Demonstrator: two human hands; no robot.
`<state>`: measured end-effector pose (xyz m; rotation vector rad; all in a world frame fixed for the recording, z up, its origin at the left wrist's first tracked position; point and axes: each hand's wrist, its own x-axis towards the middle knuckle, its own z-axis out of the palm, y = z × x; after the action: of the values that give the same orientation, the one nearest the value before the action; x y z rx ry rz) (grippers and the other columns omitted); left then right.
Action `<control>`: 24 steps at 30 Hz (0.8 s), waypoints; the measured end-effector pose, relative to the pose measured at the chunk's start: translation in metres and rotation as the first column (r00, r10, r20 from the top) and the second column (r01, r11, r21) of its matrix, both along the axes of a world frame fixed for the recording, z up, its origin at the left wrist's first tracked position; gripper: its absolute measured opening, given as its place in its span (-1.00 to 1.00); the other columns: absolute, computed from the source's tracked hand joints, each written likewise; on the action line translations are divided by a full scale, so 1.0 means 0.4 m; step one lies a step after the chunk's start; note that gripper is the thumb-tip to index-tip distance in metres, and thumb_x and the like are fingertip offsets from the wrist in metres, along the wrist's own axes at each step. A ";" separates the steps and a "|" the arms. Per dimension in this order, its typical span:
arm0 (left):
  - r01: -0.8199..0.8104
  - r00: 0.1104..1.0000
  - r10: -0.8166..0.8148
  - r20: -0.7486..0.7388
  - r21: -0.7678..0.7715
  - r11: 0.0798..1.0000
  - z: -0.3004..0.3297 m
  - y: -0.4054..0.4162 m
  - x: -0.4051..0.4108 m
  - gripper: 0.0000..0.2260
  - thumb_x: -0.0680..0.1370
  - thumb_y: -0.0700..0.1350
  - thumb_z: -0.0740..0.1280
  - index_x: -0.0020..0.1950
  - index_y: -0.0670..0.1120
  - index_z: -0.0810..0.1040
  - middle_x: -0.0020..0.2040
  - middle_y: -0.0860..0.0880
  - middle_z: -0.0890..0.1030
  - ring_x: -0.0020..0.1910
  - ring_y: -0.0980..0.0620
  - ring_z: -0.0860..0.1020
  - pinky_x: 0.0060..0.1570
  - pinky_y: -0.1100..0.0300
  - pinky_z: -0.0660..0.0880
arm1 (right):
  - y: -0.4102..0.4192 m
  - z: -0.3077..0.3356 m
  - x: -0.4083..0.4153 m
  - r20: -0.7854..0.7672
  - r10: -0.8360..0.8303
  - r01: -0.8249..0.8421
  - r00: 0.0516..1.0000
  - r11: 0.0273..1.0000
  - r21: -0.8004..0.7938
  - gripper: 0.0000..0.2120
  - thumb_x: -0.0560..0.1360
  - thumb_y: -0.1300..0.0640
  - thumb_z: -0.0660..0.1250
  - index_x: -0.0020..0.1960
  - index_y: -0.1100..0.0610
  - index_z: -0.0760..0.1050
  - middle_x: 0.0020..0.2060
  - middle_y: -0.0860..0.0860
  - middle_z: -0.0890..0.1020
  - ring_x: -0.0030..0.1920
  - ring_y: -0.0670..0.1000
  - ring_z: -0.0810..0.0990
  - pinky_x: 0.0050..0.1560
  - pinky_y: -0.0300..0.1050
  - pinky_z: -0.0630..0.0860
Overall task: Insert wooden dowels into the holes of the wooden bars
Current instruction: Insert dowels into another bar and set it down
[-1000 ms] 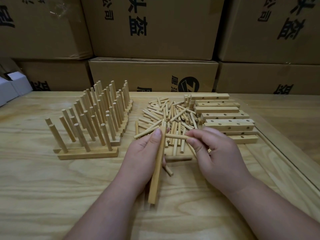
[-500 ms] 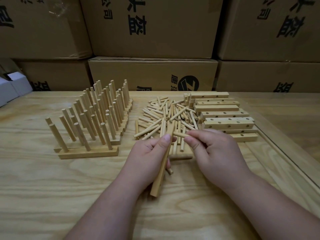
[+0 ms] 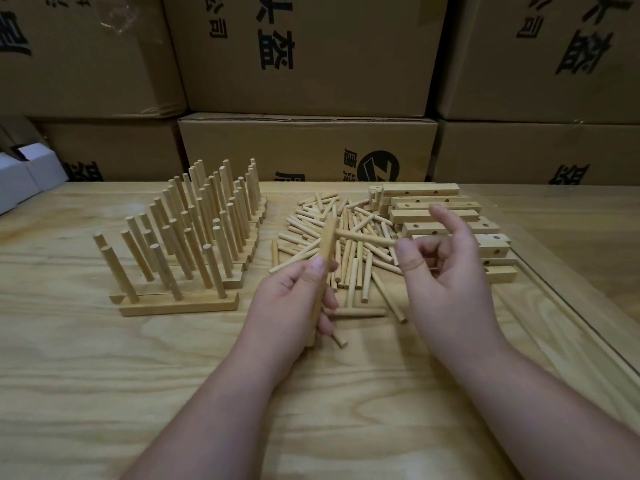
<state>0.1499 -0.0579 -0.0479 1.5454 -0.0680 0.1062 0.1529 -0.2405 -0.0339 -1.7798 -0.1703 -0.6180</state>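
Observation:
My left hand (image 3: 294,306) grips a wooden bar (image 3: 327,244), held nearly upright above the table. One dowel (image 3: 367,238) sticks out sideways from the bar's upper part, pointing right. My right hand (image 3: 450,271) hovers at the dowel's free end with its fingers apart and the index finger raised; the thumb tip is close to the dowel's end. A loose pile of dowels (image 3: 311,216) lies behind my hands. Bare drilled bars (image 3: 433,202) are stacked to the right of it.
Several finished bars with upright dowels (image 3: 194,237) stand in rows at the left. Cardboard boxes (image 3: 304,150) wall off the back of the wooden table (image 3: 104,375). A white box (image 3: 20,178) sits at the far left. A raised table edge (image 3: 568,306) runs along the right.
My left hand has lifted the bar higher over the pile. The dowel that my right hand pinched now sits in the bar, and the right fingers have spread open.

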 end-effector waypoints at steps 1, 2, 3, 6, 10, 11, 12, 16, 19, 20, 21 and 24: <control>-0.029 0.999 0.028 -0.024 -0.070 0.997 0.000 0.004 0.006 -0.67 0.69 0.12 0.17 0.00 0.02 0.69 -0.30 -0.07 0.64 -0.51 0.02 0.53 -0.51 0.22 0.47 | -0.005 -0.006 0.003 -0.011 -0.009 0.008 1.000 0.998 -0.057 -0.64 0.60 -0.01 0.31 0.36 -0.20 0.35 -0.14 -0.24 0.57 -0.14 -0.20 0.58 -0.19 -0.24 0.54; -0.059 0.997 0.053 -0.048 -0.148 0.987 0.002 0.008 0.010 -0.64 0.70 0.11 0.14 0.03 -0.02 0.67 -0.31 -0.10 0.64 -0.52 0.00 0.52 -0.52 0.22 0.46 | -0.011 -0.013 0.006 -0.040 -0.026 0.018 0.999 0.983 -0.184 -0.72 0.61 0.00 0.30 0.30 -0.18 0.43 -0.13 -0.25 0.56 -0.10 -0.20 0.56 -0.12 -0.19 0.54; -0.087 0.995 0.074 -0.067 -0.216 0.972 0.004 0.011 0.014 -0.62 0.70 0.11 0.13 0.05 -0.07 0.66 -0.32 -0.11 0.63 -0.54 -0.01 0.51 -0.53 0.22 0.46 | -0.016 -0.021 0.010 -0.081 -0.037 0.007 0.996 0.937 -0.349 -0.78 0.60 0.00 0.30 0.23 -0.15 0.51 -0.10 -0.26 0.54 -0.03 -0.20 0.52 0.02 -0.12 0.53; -0.127 0.991 0.104 -0.088 -0.315 0.940 0.004 0.013 0.020 -0.63 0.69 0.11 0.15 0.05 -0.11 0.63 -0.37 -0.12 0.61 -0.55 -0.03 0.49 -0.52 0.23 0.46 | -0.012 -0.039 0.008 -0.184 -0.021 -0.109 0.983 0.735 -0.669 -0.83 0.51 -0.12 0.39 0.09 -0.19 0.63 -0.03 -0.30 0.41 0.12 -0.15 0.32 0.22 -0.13 0.28; -0.111 0.993 0.089 -0.084 -0.313 0.943 -0.001 0.014 0.020 -0.63 0.69 0.12 0.17 0.06 -0.11 0.63 -0.36 -0.13 0.61 -0.53 -0.02 0.50 -0.53 0.20 0.46 | -0.005 -0.044 0.010 -0.210 -0.076 -0.121 0.975 0.611 -0.782 -0.84 0.46 -0.24 0.40 0.00 -0.25 0.62 0.01 -0.27 0.36 0.15 -0.14 0.24 0.15 -0.14 0.08; -0.110 0.993 0.089 -0.080 -0.308 0.945 -0.002 0.015 0.020 -0.63 0.69 0.12 0.17 0.06 -0.11 0.64 -0.36 -0.13 0.61 -0.52 -0.02 0.50 -0.52 0.21 0.46 | -0.005 -0.043 0.010 -0.208 -0.089 -0.114 0.974 0.599 -0.792 -0.86 0.47 -0.23 0.38 -0.03 -0.24 0.61 0.02 -0.28 0.36 0.15 -0.15 0.23 0.15 -0.13 0.07; -0.110 0.993 0.091 -0.075 -0.307 0.945 -0.002 0.015 0.020 -0.63 0.69 0.12 0.16 0.05 -0.11 0.64 -0.36 -0.14 0.61 -0.52 -0.02 0.50 -0.52 0.21 0.46 | -0.004 -0.043 0.009 -0.198 -0.092 -0.106 0.976 0.596 -0.796 -0.89 0.49 -0.22 0.37 -0.05 -0.22 0.59 0.03 -0.28 0.36 0.16 -0.15 0.23 0.16 -0.13 0.08; -0.105 0.994 0.089 -0.067 -0.292 0.951 -0.001 0.013 0.019 -0.63 0.69 0.13 0.16 0.03 -0.06 0.66 -0.39 -0.12 0.58 -0.49 0.02 0.52 -0.51 0.21 0.47 | -0.002 -0.029 0.002 -0.033 -0.026 -0.003 0.999 0.736 -0.676 -0.98 0.56 -0.08 0.29 -0.02 -0.18 0.50 -0.05 -0.27 0.47 0.08 -0.14 0.36 0.16 -0.05 0.28; -0.086 0.996 0.076 -0.056 -0.201 0.976 -0.002 0.010 0.015 -0.66 0.67 0.17 0.18 -0.05 0.06 0.69 -0.38 -0.09 0.59 -0.48 0.06 0.53 -0.51 0.20 0.46 | 0.001 -0.019 -0.009 0.105 0.035 0.028 0.994 0.839 -0.544 -0.88 0.55 -0.03 0.31 0.03 -0.05 0.58 -0.20 -0.32 0.49 -0.07 -0.18 0.46 0.03 -0.02 0.45; -0.076 0.996 0.068 -0.053 -0.161 0.984 -0.002 0.009 0.014 -0.67 0.66 0.18 0.19 -0.07 0.10 0.68 -0.38 -0.07 0.60 -0.48 0.06 0.52 -0.50 0.20 0.45 | 0.002 -0.019 -0.011 0.129 0.057 0.021 0.990 0.843 -0.538 -0.88 0.55 0.00 0.34 0.04 -0.01 0.61 -0.21 -0.33 0.49 -0.08 -0.20 0.47 0.01 -0.02 0.46; -0.066 0.997 0.060 -0.049 -0.127 0.990 -0.002 0.008 0.013 -0.68 0.65 0.20 0.20 -0.10 0.13 0.67 -0.37 -0.06 0.61 -0.49 0.05 0.50 -0.49 0.19 0.44 | 0.003 -0.022 -0.011 0.149 0.074 0.018 0.986 0.843 -0.537 -0.89 0.55 0.04 0.37 0.04 0.02 0.62 -0.22 -0.33 0.49 -0.09 -0.20 0.47 0.01 -0.02 0.47; -0.053 0.998 0.049 -0.039 -0.096 0.994 -0.002 0.007 0.012 -0.69 0.65 0.21 0.20 -0.12 0.14 0.65 -0.37 -0.06 0.62 -0.50 0.05 0.48 -0.47 0.17 0.43 | 0.002 -0.024 -0.005 0.207 0.092 0.029 0.974 0.855 -0.518 -0.90 0.55 0.09 0.40 0.04 0.06 0.64 -0.21 -0.32 0.48 -0.10 -0.21 0.47 -0.01 -0.10 0.46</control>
<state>0.1549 -0.0552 -0.0488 1.4517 0.0057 0.1199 0.1510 -0.2398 -0.0436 -2.2162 -0.5686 -0.8034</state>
